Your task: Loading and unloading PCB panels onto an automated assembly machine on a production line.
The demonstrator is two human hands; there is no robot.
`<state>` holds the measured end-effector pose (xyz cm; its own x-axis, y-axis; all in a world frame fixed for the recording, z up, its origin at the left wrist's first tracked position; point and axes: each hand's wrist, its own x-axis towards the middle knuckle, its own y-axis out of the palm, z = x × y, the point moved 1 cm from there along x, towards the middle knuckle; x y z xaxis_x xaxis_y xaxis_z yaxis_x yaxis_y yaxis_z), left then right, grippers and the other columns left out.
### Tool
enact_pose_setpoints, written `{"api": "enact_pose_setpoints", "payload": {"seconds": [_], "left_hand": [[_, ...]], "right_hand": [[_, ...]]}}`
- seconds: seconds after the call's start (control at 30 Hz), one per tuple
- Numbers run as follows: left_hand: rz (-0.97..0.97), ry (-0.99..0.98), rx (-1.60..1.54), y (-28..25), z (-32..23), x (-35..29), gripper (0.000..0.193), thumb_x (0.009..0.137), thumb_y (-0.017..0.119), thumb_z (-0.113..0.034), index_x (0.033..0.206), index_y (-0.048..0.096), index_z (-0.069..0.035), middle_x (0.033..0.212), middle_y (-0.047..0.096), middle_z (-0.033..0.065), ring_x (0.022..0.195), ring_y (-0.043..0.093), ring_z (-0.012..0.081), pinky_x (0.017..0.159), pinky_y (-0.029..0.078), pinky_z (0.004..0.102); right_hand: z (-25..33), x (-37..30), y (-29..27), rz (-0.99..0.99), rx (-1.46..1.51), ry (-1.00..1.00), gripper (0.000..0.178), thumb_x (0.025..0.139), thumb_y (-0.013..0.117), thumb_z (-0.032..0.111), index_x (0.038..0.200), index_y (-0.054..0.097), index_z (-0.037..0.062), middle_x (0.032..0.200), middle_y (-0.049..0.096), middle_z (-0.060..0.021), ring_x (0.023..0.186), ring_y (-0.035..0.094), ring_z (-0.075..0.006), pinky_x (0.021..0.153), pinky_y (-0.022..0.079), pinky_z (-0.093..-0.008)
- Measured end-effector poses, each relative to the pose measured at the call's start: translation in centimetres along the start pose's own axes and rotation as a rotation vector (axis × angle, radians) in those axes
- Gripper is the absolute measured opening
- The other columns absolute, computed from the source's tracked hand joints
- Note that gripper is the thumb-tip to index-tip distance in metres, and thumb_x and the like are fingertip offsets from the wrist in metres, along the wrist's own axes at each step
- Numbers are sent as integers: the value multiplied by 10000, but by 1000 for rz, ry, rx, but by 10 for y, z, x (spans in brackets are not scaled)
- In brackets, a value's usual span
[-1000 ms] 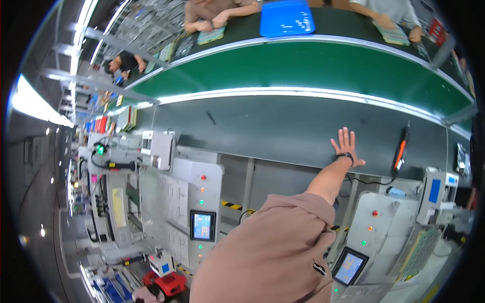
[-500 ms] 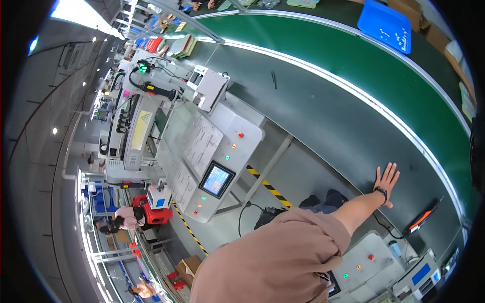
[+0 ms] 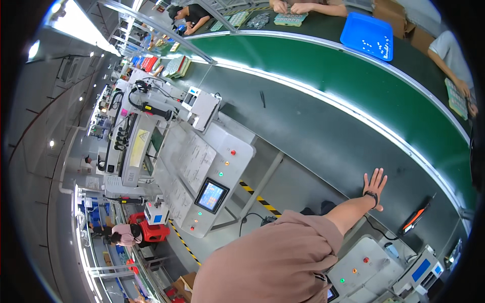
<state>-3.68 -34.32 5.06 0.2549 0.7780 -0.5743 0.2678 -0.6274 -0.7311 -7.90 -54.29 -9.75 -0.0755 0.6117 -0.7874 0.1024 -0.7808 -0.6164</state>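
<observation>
My left hand (image 3: 375, 188) lies palm down on the grey worktop (image 3: 323, 131), fingers spread, a dark band around its wrist. It holds nothing. A short brown sleeve (image 3: 273, 252) covers my upper arm. To the right of the hand, apart from it, a black and orange corded handheld tool (image 3: 415, 218), which looks like an electric screwdriver, rests on the worktop. Farther up the worktop lies a thin dark tool (image 3: 262, 99), possibly tweezers. My right hand is out of view.
A green conveyor belt (image 3: 303, 70) runs behind the worktop. Beyond it sit a blue tray (image 3: 361, 38) with small white pieces and co-workers handling green boards (image 3: 290, 19). A machine with a touchscreen (image 3: 211, 195) stands at left, another control panel (image 3: 361, 262) below my arm.
The view has tilted, so more of the people beyond the belt shows. My left hand stays flat on the worktop, fingers spread.
</observation>
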Motion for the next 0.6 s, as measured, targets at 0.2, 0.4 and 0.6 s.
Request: {"api": "enact_pose_setpoints", "payload": {"seconds": [0.2, 0.4, 0.6], "left_hand": [[-9, -10, -10, -1, -5, 1, 1337, 548, 751, -598, 1444, -83, -62, 1471, -205, 223, 1363, -194, 370, 1035, -36, 632], [-3, -13, 29, -3, -13, -6, 1349, 541, 748, -624, 1444, -87, -69, 1485, -183, 199, 1369, -175, 364, 1043, -5, 630], [-42, -32, 346, -28, -18, -14, 1155, 619, 589, -729, 1440, 131, -59, 1512, 62, 143, 1383, 16, 371, 1041, 143, 642]], "right_hand": [[17, -7, 52, 53, 274, -96, 544, 761, 620, 459, 1086, 456, 55, 1080, 425, -176, 1015, 402, -310, 826, 338, -477], [18, -33, 84, 96, 589, -93, 458, 776, 616, 424, 1011, 535, 38, 995, 523, -173, 943, 495, -292, 784, 396, -442], [-18, -173, 106, 42, 1257, 504, 394, 791, 613, 389, 936, 614, 22, 909, 622, -171, 870, 588, -273, 743, 453, -407]]}}
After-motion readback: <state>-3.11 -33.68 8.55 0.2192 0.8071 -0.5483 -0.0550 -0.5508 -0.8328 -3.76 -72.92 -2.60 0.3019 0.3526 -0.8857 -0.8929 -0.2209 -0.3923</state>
